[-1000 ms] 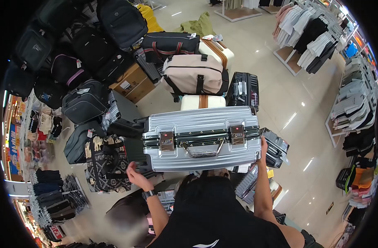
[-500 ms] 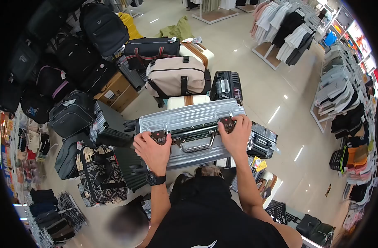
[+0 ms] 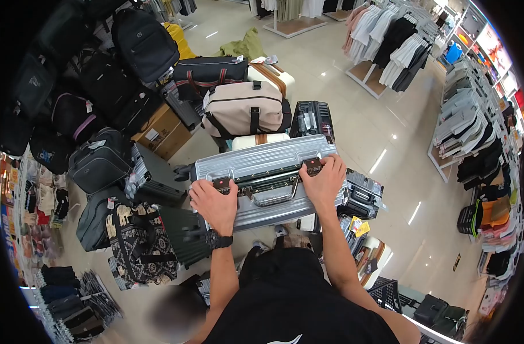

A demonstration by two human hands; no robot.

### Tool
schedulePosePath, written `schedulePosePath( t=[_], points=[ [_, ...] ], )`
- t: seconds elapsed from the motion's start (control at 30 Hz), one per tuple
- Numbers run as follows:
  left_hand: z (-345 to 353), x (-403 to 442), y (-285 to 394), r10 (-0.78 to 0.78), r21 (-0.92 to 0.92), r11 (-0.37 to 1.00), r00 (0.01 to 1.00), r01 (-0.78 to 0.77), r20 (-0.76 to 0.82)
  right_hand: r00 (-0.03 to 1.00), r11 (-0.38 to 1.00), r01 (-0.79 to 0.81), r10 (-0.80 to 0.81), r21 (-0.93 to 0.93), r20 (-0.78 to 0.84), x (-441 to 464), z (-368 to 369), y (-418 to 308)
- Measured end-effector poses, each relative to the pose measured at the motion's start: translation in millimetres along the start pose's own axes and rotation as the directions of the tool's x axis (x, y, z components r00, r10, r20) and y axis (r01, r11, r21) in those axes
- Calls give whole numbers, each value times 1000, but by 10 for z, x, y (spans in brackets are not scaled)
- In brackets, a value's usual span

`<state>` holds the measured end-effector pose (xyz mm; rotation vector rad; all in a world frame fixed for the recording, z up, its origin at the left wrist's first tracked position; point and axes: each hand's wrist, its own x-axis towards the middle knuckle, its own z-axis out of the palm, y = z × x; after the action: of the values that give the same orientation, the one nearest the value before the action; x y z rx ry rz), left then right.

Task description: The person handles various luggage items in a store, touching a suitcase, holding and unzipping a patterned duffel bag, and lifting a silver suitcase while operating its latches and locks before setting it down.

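Observation:
A silver ridged suitcase point(image 3: 262, 157) lies across in front of my body, its latch side and carry handle point(image 3: 274, 198) towards me. My left hand point(image 3: 214, 205) is at the left latch point(image 3: 222, 184), thumb on one side and fingers curled on the other. Likewise, my right hand point(image 3: 326, 182) grips around the right latch point(image 3: 312, 166), its thumb against the inner side. A narrow dark gap runs along the seam between the two latches. What supports the suitcase underneath is hidden.
Behind the suitcase stand a beige duffel bag point(image 3: 247, 108) and a black suitcase point(image 3: 312, 117). Dark green luggage point(image 3: 184, 229) and a patterned bag point(image 3: 140, 243) stand left. Another suitcase point(image 3: 362, 198) is close on the right. A person's blurred head shows lower left.
Both hands stay at the latches, with the left wrist slightly lower and the left thumb further down. The suitcase shifts slightly in view, and the seam gap looks little different.

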<state>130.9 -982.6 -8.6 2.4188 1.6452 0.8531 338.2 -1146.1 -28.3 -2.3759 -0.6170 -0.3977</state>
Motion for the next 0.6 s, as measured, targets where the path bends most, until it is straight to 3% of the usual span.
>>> schedulePosePath(
  t=[0.13,0.2,0.6],
  points=[
    [-113,0,-164,76,-134,989,995,-67,60,999,999,39,-39,10,10,-21,-16,62],
    [-58,-13,-325,147,-325,937,988,-126,40,998,999,49,-49,5,49,-17,-70,66],
    [-194,-155,-412,137,-423,903,983,-74,119,979,985,173,-171,-5,111,-50,-125,151]
  ],
)
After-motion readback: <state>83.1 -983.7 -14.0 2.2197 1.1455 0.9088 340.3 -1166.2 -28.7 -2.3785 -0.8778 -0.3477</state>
